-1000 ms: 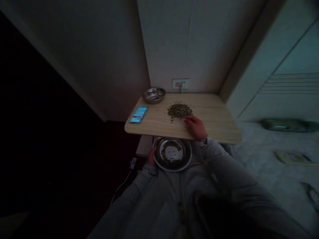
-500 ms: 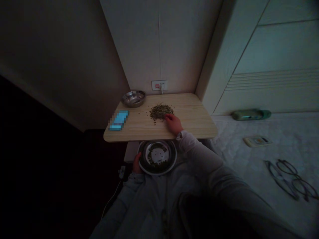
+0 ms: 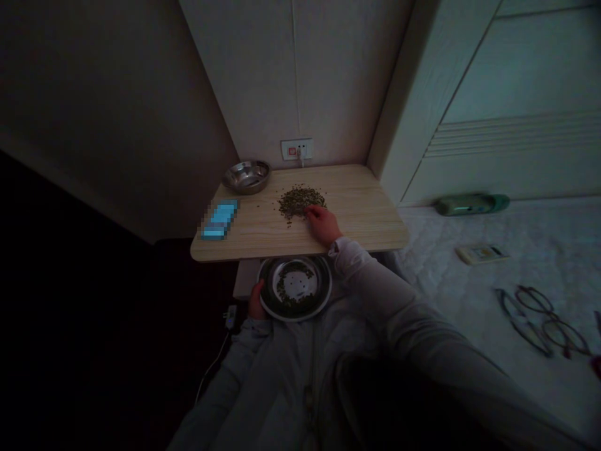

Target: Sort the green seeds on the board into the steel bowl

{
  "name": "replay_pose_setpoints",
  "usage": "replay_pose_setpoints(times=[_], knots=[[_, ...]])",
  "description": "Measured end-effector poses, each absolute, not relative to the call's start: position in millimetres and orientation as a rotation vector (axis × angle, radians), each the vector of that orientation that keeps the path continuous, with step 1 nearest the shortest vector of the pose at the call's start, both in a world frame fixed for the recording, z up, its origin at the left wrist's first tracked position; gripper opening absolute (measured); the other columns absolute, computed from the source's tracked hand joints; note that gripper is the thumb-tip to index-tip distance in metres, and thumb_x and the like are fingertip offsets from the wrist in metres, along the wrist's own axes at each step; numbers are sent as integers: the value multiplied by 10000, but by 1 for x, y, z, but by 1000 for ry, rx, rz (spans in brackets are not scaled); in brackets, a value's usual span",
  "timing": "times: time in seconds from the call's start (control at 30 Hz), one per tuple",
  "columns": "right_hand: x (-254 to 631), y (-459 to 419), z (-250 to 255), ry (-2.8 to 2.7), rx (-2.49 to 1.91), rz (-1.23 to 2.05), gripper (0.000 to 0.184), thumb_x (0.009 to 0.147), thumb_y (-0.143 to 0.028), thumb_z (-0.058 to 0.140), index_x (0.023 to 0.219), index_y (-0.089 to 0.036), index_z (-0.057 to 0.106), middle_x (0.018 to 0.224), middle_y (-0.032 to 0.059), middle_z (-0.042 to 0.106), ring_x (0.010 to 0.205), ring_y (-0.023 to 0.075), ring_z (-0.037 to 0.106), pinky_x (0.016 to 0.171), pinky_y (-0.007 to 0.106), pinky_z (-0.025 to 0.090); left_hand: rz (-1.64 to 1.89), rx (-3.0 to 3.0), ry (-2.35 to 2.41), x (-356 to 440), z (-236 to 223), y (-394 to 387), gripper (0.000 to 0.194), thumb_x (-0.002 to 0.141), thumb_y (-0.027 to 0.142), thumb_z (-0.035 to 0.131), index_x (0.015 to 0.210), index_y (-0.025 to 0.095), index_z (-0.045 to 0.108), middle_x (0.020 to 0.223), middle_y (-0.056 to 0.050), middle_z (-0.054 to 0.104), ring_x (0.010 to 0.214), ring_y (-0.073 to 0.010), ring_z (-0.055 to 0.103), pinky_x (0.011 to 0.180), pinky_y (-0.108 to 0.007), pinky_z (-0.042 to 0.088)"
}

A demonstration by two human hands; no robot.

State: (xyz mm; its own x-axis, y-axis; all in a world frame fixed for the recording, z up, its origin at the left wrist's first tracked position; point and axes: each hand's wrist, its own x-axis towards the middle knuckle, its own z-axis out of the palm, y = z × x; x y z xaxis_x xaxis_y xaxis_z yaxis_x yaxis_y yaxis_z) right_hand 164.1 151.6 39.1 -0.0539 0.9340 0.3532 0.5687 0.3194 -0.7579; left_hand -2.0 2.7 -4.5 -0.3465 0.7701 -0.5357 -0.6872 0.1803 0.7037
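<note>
A loose pile of small dark greenish grains (image 3: 303, 196) lies spread on the wooden tabletop (image 3: 370, 213). My right hand (image 3: 323, 225) rests at the pile's near right edge, its fingers pinched together; whatever is between the fingertips is too small to make out. Below the table's front edge, my left hand (image 3: 256, 300) grips the left rim of a round metal bowl (image 3: 297, 283) at my lap. More of the same grains lie in a ring inside that bowl.
Another metal bowl (image 3: 246, 177) stands at the table's back left, with a lit phone (image 3: 220, 220) in front of it. A socket (image 3: 297, 149) is on the wall behind. To the right, a green bottle (image 3: 472, 204), a remote-like device (image 3: 481, 253) and eyeglasses (image 3: 535, 300) lie on the white bed.
The whole view has shifted slightly, so everything sits a little higher. My right hand stays at the pile's near edge, fingers still pinched; my left hand keeps hold of the bowl.
</note>
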Motion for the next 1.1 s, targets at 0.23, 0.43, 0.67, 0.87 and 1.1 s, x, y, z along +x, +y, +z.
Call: replay_pose_setpoints(times=[0.23,0.43,0.67,0.87,1.1], knots=[[163,151,38,-1795,-1338,517,267,779,-233,392,926,-195,612,927,34,633,846,159,556,782,297,420,1490,13,1208,1,0,2,279,715,227,458,479,196,603,556,-14,644,694,-170,611,776,-289,443],[163,149,39,-1817,-1324,521,267,776,-225,398,923,-176,616,942,50,634,858,169,558,787,300,417,1511,45,1243,0,-2,1,285,718,204,453,476,184,602,521,-8,631,656,-157,605,811,-290,428],[164,147,41,-1817,-1309,555,250,770,-214,415,909,-190,622,949,32,638,872,167,562,792,299,421,1451,31,1189,-2,-3,3,199,667,252,502,520,191,622,539,-18,633,775,-191,612,840,-302,406],[164,147,40,-1809,-1296,584,247,768,-219,423,904,-185,626,932,32,645,848,161,572,783,296,426,1444,8,1196,-1,-2,3,262,704,239,455,510,182,622,525,-13,636,674,-162,615,818,-276,419],[164,145,42,-1804,-1289,618,235,753,-214,435,878,-196,633,894,19,652,817,149,573,766,284,427,1507,64,1261,-1,-2,2,204,655,226,526,463,202,590,499,7,626,627,-163,611,792,-283,427]])
